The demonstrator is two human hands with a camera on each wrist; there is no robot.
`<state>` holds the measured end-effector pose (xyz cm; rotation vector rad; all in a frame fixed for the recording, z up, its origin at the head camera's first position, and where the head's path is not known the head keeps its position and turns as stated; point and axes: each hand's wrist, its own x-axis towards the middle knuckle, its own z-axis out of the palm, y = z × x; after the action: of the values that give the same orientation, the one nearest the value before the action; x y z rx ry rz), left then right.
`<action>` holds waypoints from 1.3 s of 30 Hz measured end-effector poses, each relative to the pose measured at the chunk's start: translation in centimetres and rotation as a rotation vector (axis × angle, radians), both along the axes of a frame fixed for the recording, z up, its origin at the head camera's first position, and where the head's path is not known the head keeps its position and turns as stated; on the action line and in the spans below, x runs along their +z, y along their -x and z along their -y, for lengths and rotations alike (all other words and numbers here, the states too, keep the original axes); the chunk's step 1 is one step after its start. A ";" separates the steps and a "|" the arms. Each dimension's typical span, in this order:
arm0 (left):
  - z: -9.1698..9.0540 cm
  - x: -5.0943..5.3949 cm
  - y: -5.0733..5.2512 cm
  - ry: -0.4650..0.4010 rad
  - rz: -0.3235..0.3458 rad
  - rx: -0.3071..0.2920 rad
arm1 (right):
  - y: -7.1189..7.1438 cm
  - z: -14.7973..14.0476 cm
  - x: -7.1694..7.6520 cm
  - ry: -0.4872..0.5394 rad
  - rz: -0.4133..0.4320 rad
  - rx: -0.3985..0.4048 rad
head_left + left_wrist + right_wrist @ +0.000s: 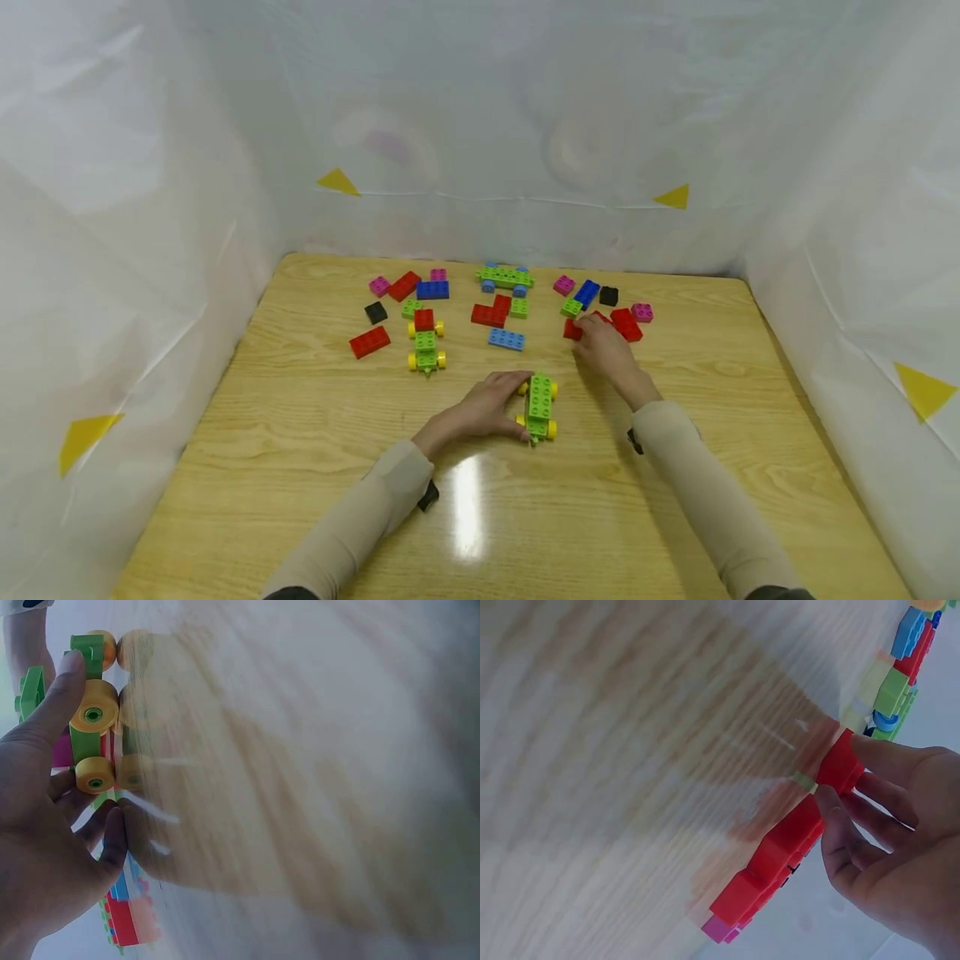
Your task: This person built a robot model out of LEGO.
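Note:
My left hand (489, 407) grips a green toy block car (539, 398) with yellow wheels. In the left wrist view its thumb lies along the car's end and the fingers curl by a yellow wheel (95, 775). My right hand (606, 348) pinches a small red block (572, 328), which the right wrist view shows between thumb and fingers. Close by it lie more red blocks (791, 832) in a row. A second green car (426, 348) with yellow wheels stands to the left, a red block (423, 320) at its far end.
At the back stands a green car base (504, 276) with blue wheels. Near it lie joined red blocks (489, 315) and a light blue block (507, 339). Blocks are scattered left, including a red one (370, 342), and right, including a black one (609, 296). White sheeting surrounds the table.

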<state>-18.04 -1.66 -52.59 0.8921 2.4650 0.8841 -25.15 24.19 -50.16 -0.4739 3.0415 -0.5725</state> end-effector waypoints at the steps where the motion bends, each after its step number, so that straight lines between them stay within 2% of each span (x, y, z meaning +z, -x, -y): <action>1: 0.0 0.0 0.0 0.001 0.002 0.000 | -0.1 0.0 0.0 0.001 -0.005 -0.003; 10: -0.2 0.3 -0.1 0.001 0.029 0.011 | -0.9 0.3 0.0 -0.039 -0.035 -0.047; 16: -0.1 0.2 -0.1 -0.002 0.031 0.005 | -1.3 0.7 -0.2 0.003 -0.019 -0.075; 20: -0.1 0.0 -0.1 0.000 0.024 0.012 | -1.2 0.9 -0.4 0.021 -0.049 -0.071; 26: 0.0 0.2 -0.1 -0.007 0.019 0.006 | -1.2 0.9 -0.9 0.049 -0.030 -0.085; 32: 0.0 0.3 -0.1 -0.009 0.023 0.014 | -1.3 0.9 -1.2 0.063 -0.056 -0.072; 39: 0.0 0.2 -0.1 -0.012 0.014 0.008 | -2.1 0.7 -1.3 0.096 0.002 -0.050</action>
<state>-17.94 -1.67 -52.36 0.8773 2.4561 0.9052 -23.03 23.46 -51.49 -0.4009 3.0425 -0.7229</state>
